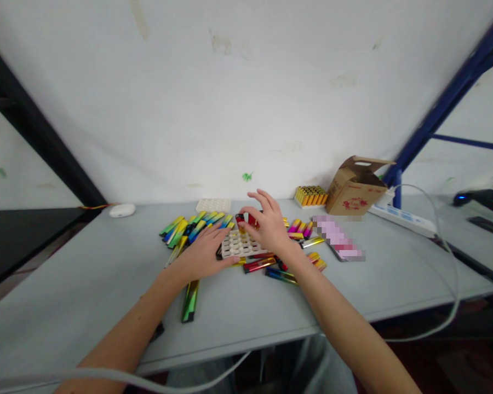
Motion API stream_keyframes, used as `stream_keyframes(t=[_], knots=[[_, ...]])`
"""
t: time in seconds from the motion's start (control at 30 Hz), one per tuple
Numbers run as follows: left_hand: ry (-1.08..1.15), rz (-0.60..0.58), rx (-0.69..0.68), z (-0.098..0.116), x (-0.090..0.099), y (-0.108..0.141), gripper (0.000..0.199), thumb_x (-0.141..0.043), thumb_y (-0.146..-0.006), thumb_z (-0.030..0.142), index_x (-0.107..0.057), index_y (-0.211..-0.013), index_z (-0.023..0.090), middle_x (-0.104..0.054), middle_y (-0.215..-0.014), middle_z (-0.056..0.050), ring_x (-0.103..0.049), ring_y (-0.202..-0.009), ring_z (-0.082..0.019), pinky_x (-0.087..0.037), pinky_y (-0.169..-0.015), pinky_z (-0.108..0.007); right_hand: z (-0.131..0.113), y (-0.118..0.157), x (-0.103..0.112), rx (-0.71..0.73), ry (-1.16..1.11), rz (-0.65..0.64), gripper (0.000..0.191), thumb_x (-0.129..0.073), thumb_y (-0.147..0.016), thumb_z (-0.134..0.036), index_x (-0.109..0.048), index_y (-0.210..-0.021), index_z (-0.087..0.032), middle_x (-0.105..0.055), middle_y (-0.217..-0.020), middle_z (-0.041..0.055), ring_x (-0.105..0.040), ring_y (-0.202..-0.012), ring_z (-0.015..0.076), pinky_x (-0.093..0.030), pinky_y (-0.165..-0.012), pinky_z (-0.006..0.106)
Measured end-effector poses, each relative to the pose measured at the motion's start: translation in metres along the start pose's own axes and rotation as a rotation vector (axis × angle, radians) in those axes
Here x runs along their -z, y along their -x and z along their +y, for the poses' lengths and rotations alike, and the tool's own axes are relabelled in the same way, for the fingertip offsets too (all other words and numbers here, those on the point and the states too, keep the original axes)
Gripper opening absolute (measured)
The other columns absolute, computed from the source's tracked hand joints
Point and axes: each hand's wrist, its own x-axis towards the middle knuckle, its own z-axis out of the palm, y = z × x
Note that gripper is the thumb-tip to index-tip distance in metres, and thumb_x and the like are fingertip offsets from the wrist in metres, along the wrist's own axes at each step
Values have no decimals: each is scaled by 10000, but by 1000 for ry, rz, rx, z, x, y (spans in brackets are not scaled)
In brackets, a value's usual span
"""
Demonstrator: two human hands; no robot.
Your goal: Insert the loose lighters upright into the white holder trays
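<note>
A white tray with rows of holes (235,246) lies amid loose lighters near the middle of the table. My left hand (203,251) grips its left side, the thumb along the near edge. Above the tray's far part, my right hand (269,227) has thumb and index finger curled around a red lighter (252,220), its other fingers raised. Another red lighter (239,218) stands upright at the tray's far left corner. To the left lie blue, green and yellow lighters (197,223); red ones (259,265) lie at the near side. My fingers hide part of the tray.
A second white holed tray (213,205) lies by the wall. At back right are a block of yellow-orange lighters (311,196), an open cardboard box (355,189) and a power strip (405,219). A phone (337,238) lies right; a green lighter (190,301) lies nearer.
</note>
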Motion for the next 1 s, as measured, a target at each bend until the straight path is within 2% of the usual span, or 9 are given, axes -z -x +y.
stream_keyframes(t=[0.13, 0.27, 0.37, 0.5, 0.6, 0.67, 0.8, 0.9, 1.0], knots=[[-10, -13, 8, -1, 0, 1, 834, -558, -838, 652, -469, -1419, 60, -501, -1460, -219, -383, -1418, -361, -294, -1188, -511, 5, 1, 5, -43, 19, -13, 187, -605, -911, -331, -698, -1026, -217, -538, -1379, 127, -364, -1395, 314, -351, -1113, 508], [2, -9, 4, -1, 0, 1, 830, -553, -835, 659, -478, -1415, 70, -515, -1448, -218, -419, -1395, -359, -315, -1177, -508, 4, 3, 6, -57, -116, -169, 250, -551, -938, -301, -631, -1151, -195, -665, -1147, 120, -591, -1103, 256, -473, -979, 425], [1, -4, 6, 0, 1, 1, 828, -554, -836, 655, -480, -1412, 65, -513, -1448, -221, -436, -1383, -356, -319, -1174, -509, 1, 4, 8, -59, -155, -216, 310, -551, -925, -282, -581, -1216, -179, -670, -1107, 126, -602, -1041, 260, -486, -948, 426], [-5, 1, 14, 1, 1, 1, 824, -544, -844, 661, -476, -1420, 76, -496, -1471, -206, -441, -1385, -338, -302, -1188, -482, 12, 6, 17, -48, -175, -81, 348, -524, -936, -289, -544, -1269, -190, -614, -1251, 135, -530, -1202, 269, -419, -1059, 451], [3, -9, 23, 1, 1, 1, 819, -545, -839, 674, -475, -1430, 113, -494, -1480, -180, -446, -1385, -328, -300, -1191, -471, 37, 14, 25, -176, -167, 76, 315, -428, -977, -288, -560, -1244, -185, -628, -1241, 133, -541, -1193, 260, -412, -1058, 452], [2, -28, 35, 0, 2, 1, 830, -545, -834, 683, -468, -1440, 121, -487, -1488, -174, -442, -1388, -328, -305, -1188, -472, 58, 22, 28, -282, -135, 115, 292, -406, -981, -291, -606, -1165, -184, -662, -1169, 129, -569, -1142, 266, -422, -1033, 464], [-8, -47, 64, 0, 2, 0, 851, -545, -829, 688, -447, -1458, 124, -467, -1505, -167, -430, -1396, -330, -306, -1187, -468, 86, 38, 28, -324, -72, -24, 199, -535, -874, -237, -675, -989, -154, -700, -1008, 133, -599, -1036, 291, -442, -990, 485], [-5, -44, 72, -1, 1, 0, 860, -554, -815, 696, -461, -1449, 123, -475, -1499, -168, -434, -1392, -337, -311, -1184, -471, 90, 43, 26, -281, -83, -202, 139, -592, -816, -196, -700, -902, -177, -709, -965, 100, -609, -1014, 277, -439, -1001, 490], [-9, -60, 101, -1, 3, 0, 880, -563, -796, 707, -481, -1432, 105, -473, -1496, -184, -423, -1398, -344, -311, -1183, -469, 86, 43, 27, -231, -119, -302, 103, -625, -789, -167, -720, -812, -198, -704, -1054, 93, -586, -1119, 277, -413, -1046, 496]])
